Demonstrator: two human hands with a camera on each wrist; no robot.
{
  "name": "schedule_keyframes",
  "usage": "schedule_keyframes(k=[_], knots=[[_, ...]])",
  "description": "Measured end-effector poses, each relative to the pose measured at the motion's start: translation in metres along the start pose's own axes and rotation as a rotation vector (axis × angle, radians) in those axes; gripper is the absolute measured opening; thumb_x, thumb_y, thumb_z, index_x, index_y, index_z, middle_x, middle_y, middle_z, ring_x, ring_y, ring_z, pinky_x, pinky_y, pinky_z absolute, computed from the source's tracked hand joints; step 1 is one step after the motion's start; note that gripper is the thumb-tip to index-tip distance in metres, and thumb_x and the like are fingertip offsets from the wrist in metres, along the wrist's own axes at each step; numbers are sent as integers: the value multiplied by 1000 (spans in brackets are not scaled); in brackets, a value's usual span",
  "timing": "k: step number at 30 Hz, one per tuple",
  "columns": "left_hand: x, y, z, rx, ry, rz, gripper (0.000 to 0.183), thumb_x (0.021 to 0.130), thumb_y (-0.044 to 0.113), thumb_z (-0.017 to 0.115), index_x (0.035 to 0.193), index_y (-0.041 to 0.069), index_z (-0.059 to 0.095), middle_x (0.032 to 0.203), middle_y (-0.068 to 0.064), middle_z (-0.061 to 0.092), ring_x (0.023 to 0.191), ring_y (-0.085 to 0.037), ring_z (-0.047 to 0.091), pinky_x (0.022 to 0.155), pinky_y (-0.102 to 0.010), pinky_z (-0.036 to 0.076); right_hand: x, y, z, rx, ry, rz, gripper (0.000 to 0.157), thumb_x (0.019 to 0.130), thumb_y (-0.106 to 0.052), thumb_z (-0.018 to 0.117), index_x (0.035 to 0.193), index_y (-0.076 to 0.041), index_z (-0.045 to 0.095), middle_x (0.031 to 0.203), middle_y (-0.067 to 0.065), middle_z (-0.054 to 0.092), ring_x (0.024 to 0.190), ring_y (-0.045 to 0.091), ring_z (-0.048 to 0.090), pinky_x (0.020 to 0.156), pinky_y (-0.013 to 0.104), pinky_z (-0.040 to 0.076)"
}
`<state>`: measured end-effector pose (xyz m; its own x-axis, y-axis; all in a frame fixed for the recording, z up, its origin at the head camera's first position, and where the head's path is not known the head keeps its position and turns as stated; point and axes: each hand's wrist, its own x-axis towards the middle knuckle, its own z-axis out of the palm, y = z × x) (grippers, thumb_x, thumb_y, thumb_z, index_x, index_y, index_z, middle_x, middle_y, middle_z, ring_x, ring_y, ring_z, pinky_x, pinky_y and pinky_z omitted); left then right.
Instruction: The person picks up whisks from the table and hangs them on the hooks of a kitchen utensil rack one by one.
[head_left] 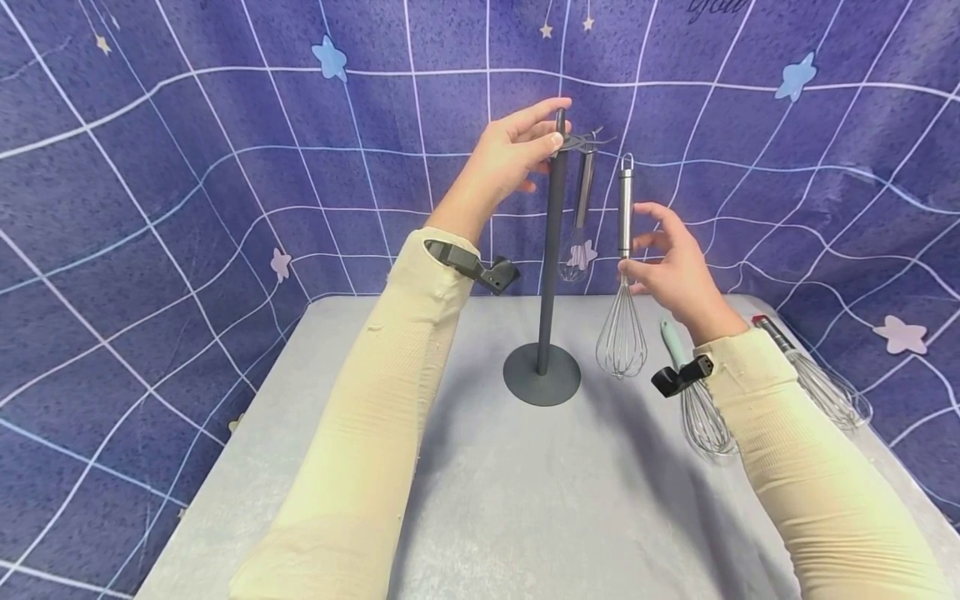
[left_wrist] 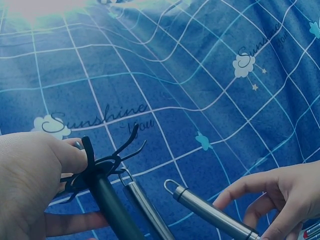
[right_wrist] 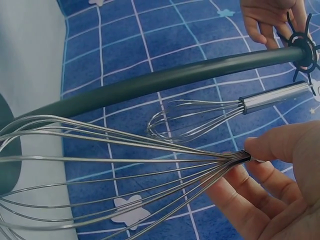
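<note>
A dark metal stand with a round base (head_left: 542, 387) rises from the table, topped by a ring of curved hooks (right_wrist: 303, 56). My left hand (head_left: 512, 154) holds the top of its pole (head_left: 552, 250), thumb and fingers around the hooks. From one hook a smaller steel whisk (head_left: 585, 190) hangs by its loop. To the right, my right hand (head_left: 671, 262) pinches a larger steel whisk (head_left: 626, 212) at the lower end of its handle. That whisk is upright, loop up and wires (right_wrist: 125, 165) down, with its loop (left_wrist: 171, 186) apart from the hooks.
On the grey table (head_left: 487, 508), a whisk with a mint-green handle (head_left: 672, 340) lies partly behind my right forearm. Farther right lies another whisk (head_left: 821, 383) with a dark, red-tipped handle. A blue patterned cloth (head_left: 360, 192) hangs close behind the stand.
</note>
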<state>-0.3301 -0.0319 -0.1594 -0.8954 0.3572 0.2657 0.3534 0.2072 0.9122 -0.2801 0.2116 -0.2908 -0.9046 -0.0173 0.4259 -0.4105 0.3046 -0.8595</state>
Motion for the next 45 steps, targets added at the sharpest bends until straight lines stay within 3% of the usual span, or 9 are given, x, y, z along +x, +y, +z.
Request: schedule_keyframes(k=[6, 21, 29, 45], knots=[[0, 0, 0, -9, 0, 0, 47, 102, 21, 62, 145, 39, 54, 134, 15, 64, 104, -20, 65, 76, -33, 49, 0, -3, 0, 5, -1, -5, 82, 82, 17, 69, 150, -20, 41, 94, 6, 61, 67, 22, 73, 54, 35, 59], [0, 0, -1, 7, 0, -2, 47, 102, 22, 62, 145, 41, 54, 135, 16, 63, 106, -19, 64, 82, -36, 50, -1, -9, 2, -16, 12, -17, 81, 83, 16, 70, 149, -22, 42, 98, 8, 59, 69, 17, 72, 55, 34, 59], [2, -1, 0, -4, 5, -1, 47, 102, 21, 62, 144, 40, 55, 133, 16, 64, 104, -19, 66, 78, -35, 50, -1, -12, 3, -32, 24, -33, 81, 84, 16, 70, 149, -24, 42, 100, 7, 58, 72, 12, 71, 57, 32, 59], [2, -1, 1, -12, 5, -11, 47, 102, 21, 63, 144, 41, 55, 133, 17, 64, 104, -19, 66, 81, -37, 50, -1, -20, 3, -39, 41, -43, 82, 85, 15, 69, 149, -29, 42, 104, 6, 57, 78, 17, 72, 58, 31, 59]])
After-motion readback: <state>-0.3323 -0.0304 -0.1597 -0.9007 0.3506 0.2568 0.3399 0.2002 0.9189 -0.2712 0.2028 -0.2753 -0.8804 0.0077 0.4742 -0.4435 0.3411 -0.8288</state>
